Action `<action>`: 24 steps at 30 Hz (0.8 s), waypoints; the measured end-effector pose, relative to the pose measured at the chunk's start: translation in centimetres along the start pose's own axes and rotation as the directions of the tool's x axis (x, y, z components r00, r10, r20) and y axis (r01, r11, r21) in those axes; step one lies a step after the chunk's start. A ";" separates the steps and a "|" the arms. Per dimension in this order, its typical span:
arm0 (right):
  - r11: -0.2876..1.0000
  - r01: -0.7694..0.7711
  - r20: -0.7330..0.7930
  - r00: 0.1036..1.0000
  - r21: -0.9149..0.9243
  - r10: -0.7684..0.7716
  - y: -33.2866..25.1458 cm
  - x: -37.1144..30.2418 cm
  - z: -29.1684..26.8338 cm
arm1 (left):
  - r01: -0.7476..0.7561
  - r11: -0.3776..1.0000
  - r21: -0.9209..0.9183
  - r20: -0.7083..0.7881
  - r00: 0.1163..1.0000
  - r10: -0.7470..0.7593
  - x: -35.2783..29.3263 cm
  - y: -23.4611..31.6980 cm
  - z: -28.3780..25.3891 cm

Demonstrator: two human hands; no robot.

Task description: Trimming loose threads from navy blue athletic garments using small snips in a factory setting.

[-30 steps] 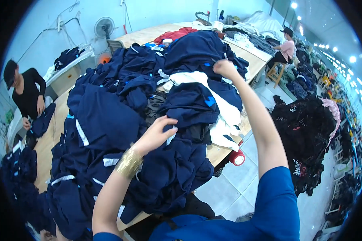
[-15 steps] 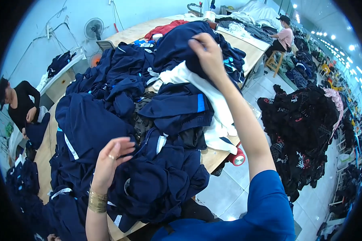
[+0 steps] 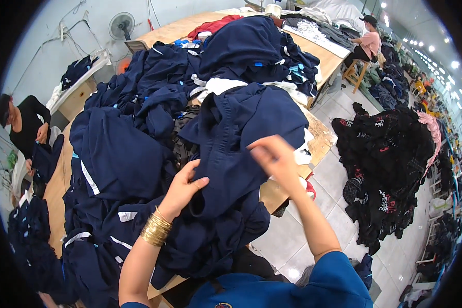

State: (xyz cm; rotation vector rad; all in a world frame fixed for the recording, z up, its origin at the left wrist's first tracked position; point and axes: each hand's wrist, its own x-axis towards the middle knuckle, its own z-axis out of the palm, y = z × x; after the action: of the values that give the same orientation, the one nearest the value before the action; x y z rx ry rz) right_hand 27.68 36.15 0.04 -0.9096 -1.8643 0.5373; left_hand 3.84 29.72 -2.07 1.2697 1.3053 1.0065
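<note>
A navy garment with a gathered elastic band [image 3: 218,136] is spread over the pile in front of me. My left hand [image 3: 184,189] pinches its near-left edge between thumb and fingers. Over the right part of the same garment is my right hand [image 3: 276,158], its fingers smeared by motion, so its grip cannot be made out. Beneath and around lies a heap of navy garments [image 3: 120,154], some with white strips. White cloth [image 3: 223,86] shows just beyond the garment, and a dark patterned cloth [image 3: 186,136] shows to its left.
The wooden table [image 3: 326,138] bears the heap. A red cloth [image 3: 215,25] lies at its far end. Black garments [image 3: 385,169] are piled on the floor at right. One person [image 3: 28,128] handles navy cloth at left; another [image 3: 367,43] sits at far right. A fan [image 3: 122,26] is on the wall.
The navy garment now lies across the middle, covering much of the white cloth. My left hand has moved right and taken its edge; my right hand has come back toward me from the far pile.
</note>
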 end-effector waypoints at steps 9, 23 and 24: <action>0.925 -0.333 0.108 0.929 -0.182 0.355 2.4 -2.3 3.3 | 0.020 0.997 -0.070 0.104 0.994 -0.012 -0.4 -2.3 5.6; 0.468 -0.525 0.059 0.708 0.711 0.704 3.1 -3.8 0.5 | 0.241 0.936 -0.255 0.158 0.966 -0.206 -1.5 -1.0 3.8; 0.481 -0.507 0.051 0.725 0.715 0.687 3.0 -3.7 0.4 | 0.235 0.946 -0.225 0.185 0.963 -0.196 -1.2 -1.3 3.8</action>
State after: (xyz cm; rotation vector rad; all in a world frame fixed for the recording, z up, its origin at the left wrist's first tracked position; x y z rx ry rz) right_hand 29.39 35.09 -4.30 -1.0243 -0.8956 1.3949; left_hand 7.28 28.05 -3.75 0.9749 1.1296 0.8605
